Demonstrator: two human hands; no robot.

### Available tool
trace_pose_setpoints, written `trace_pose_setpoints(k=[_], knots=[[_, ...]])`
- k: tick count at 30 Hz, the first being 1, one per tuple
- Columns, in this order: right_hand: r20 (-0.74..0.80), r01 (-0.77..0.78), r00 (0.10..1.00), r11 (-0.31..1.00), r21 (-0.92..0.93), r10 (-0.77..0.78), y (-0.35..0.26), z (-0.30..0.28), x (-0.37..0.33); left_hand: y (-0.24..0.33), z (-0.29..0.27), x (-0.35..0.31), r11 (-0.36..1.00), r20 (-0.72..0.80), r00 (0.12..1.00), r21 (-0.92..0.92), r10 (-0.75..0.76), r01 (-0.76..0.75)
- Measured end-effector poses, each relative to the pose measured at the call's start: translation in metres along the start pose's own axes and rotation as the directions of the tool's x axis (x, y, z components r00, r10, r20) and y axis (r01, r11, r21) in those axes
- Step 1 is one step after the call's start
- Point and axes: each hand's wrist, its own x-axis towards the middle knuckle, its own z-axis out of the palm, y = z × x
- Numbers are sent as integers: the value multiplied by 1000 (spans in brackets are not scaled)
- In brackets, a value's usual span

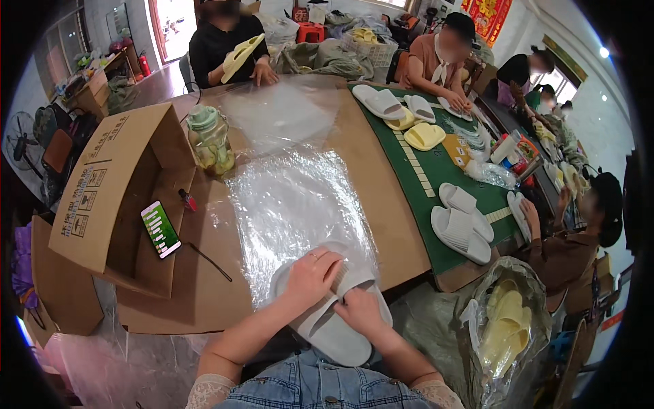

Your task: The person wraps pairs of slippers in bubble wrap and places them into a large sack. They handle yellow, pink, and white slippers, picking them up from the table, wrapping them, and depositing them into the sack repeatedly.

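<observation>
A pair of grey slippers (338,339) rests at the near edge of the table, tilted toward me, with one overlapping the other. My left hand (315,276) is closed over the strap of the slipper on the left, fingers bent together. On the other slipper, my right hand (361,310) grips the strap, and its fingertips are tucked out of sight. Just beyond them, transparent plastic bags (300,198) lie flat in a shiny stack, reaching under the slippers' front ends.
An open cardboard box (112,198) stands left, beside a phone (161,230) and a glass jar (210,143). Grey slippers (460,232) and yellow ones (424,136) lie on a green mat (402,163). A bag of yellow slippers (505,327) sits at right. A person opposite holds a yellow slipper (242,58).
</observation>
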Motion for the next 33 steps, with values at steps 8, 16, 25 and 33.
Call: trace_pose_setpoints(k=[8, 16, 25, 33], knots=[[-135, -24, 990, 992, 121, 40, 5, 19, 14, 18, -2, -6, 986, 261, 954, -114, 149, -122], [-247, -84, 965, 995, 43, 92, -11, 21, 61, 40, -2, -19, 974, 296, 945, -215, 140, -77], [-230, -292, 925, 953, 86, 304, -27, 1, 142, 49, -3, -19, 944, 201, 967, -319, 157, -86], [-308, 273, 930, 937, 217, -199, 0, -2, 72, -37, -45, 7, 994, 83, 991, -14, 106, -106]])
